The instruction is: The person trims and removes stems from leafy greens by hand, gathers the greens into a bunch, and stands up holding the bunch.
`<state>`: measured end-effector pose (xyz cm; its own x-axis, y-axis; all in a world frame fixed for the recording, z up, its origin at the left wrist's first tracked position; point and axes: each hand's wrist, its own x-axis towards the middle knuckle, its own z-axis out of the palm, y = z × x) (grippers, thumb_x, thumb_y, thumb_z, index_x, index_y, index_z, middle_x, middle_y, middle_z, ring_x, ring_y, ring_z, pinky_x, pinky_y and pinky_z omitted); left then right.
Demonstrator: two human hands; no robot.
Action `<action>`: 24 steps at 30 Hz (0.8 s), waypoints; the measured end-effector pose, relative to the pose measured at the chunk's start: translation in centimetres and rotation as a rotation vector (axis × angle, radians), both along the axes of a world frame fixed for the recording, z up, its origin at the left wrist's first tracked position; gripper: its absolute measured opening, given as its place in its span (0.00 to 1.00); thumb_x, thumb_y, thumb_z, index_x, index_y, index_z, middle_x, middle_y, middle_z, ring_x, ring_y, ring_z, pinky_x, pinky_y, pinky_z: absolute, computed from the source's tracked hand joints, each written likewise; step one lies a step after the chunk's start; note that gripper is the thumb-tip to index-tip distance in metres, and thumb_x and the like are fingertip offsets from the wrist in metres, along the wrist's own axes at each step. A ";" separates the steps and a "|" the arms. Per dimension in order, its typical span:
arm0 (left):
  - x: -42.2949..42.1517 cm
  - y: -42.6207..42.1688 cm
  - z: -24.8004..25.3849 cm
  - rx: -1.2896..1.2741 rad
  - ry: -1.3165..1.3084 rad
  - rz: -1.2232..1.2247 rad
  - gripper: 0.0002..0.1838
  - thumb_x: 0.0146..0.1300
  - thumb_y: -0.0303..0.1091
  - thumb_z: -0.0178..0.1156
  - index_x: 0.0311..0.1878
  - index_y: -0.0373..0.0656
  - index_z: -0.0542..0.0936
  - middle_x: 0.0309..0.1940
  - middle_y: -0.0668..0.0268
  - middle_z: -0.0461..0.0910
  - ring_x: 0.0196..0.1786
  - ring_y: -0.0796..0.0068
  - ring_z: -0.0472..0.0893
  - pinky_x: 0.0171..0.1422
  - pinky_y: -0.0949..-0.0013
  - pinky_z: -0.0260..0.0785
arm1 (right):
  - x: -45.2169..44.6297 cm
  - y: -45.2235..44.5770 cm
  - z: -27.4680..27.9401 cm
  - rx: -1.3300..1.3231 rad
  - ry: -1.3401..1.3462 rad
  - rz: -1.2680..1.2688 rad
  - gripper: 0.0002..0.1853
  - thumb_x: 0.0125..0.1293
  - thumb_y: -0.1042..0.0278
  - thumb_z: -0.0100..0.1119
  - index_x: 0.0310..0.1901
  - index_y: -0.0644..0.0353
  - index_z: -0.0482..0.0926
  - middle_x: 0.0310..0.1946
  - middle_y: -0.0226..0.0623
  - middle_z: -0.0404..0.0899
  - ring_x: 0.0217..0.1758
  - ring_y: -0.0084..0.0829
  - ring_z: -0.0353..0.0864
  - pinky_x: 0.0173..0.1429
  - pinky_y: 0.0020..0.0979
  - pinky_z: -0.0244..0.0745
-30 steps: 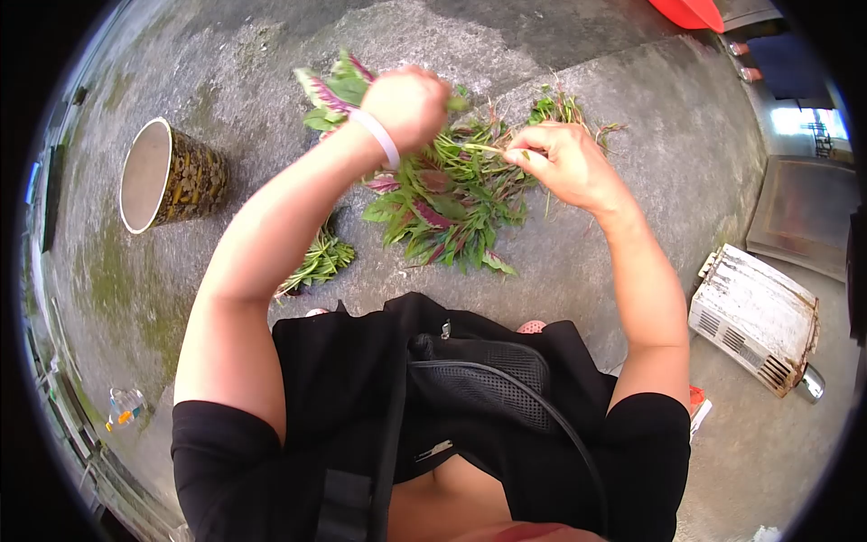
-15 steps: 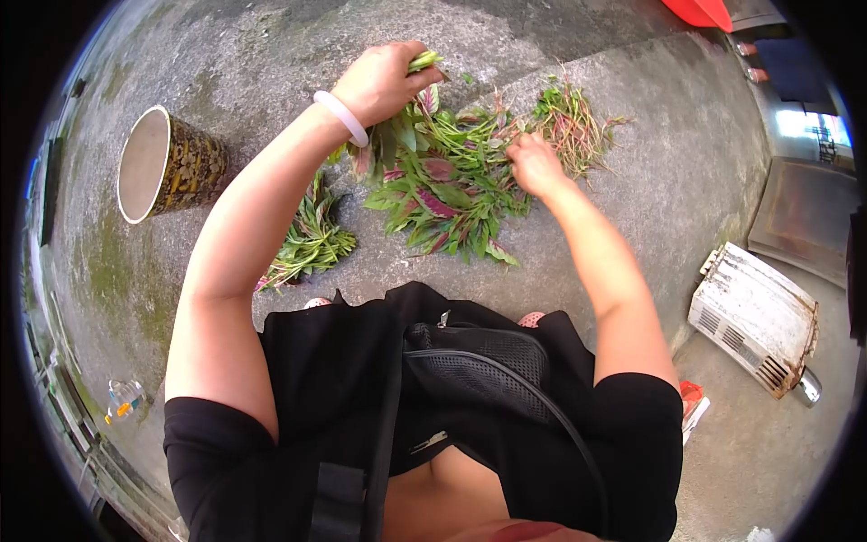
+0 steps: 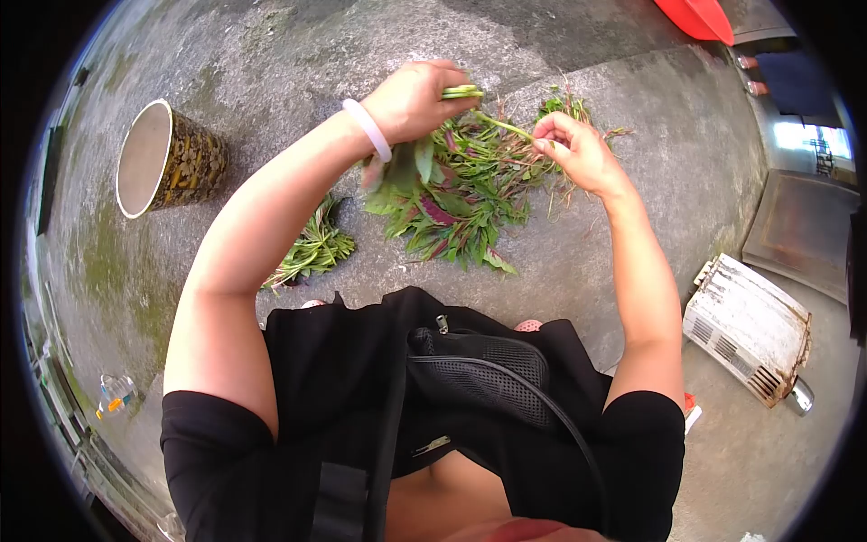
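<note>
My left hand (image 3: 420, 99), with a pale bangle (image 3: 367, 129) on the wrist, is closed round a bunch of leafy green stems (image 3: 462, 92). The leaves of that bunch hang below the fist, partly blurred. Between the thumb and fingers of my right hand (image 3: 578, 152) is the end of a single green stem (image 3: 506, 126), which reaches across toward the left hand. Under both hands lies a pile of green and purple amaranth leaves (image 3: 456, 212). Thin rooty trimmings (image 3: 564, 108) lie beyond the right hand. A separate heap of greens (image 3: 316, 242) rests beneath my left forearm.
A patterned bin (image 3: 185, 163) lies or stands on the concrete floor at left. A clear bottle (image 3: 116, 395) is at lower left. To the right are a rusty white metal box (image 3: 750, 325) and a dark panel (image 3: 804, 230). A red basin (image 3: 700, 18) shows at top right.
My right hand has risen from the pile and moved right, now pinching a stem. My left hand has shifted right and slightly down with its bunch.
</note>
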<state>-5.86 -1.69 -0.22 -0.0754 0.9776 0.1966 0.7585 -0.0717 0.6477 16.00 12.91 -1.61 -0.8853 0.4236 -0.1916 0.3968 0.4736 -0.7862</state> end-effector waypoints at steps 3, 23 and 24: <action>1.0 0.5 -0.8 0.230 0.127 -0.168 0.09 0.58 0.31 0.57 0.41 0.39 0.79 0.40 0.61 0.79 0.37 0.57 0.78 0.47 0.63 0.71 | -0.6 -1.1 1.9 -0.032 0.028 0.072 0.05 0.61 0.75 0.55 0.38 0.64 0.73 0.31 0.27 0.75 0.37 0.17 0.73 0.41 0.22 0.70; -6.8 -2.3 1.0 -0.048 0.217 0.465 0.08 0.56 0.35 0.57 0.31 0.40 0.74 0.24 0.61 0.77 0.26 0.63 0.76 0.31 0.64 0.67 | 1.2 0.7 -0.3 0.430 0.027 0.006 0.10 0.61 0.70 0.52 0.40 0.64 0.78 0.37 0.46 0.80 0.40 0.42 0.79 0.46 0.35 0.72; -7.8 -3.1 2.9 0.048 -0.052 0.544 0.06 0.58 0.33 0.55 0.31 0.40 0.74 0.23 0.64 0.76 0.25 0.68 0.75 0.30 0.67 0.67 | 3.0 3.0 -2.5 0.572 -0.157 -0.004 0.11 0.60 0.69 0.52 0.41 0.63 0.78 0.35 0.47 0.79 0.39 0.43 0.79 0.46 0.36 0.72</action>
<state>-13.62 -4.84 2.71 -0.5780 0.7850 0.2228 0.6616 0.2910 0.6911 18.96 15.91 -4.06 -0.8633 0.5012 -0.0601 0.4900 0.8035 -0.3380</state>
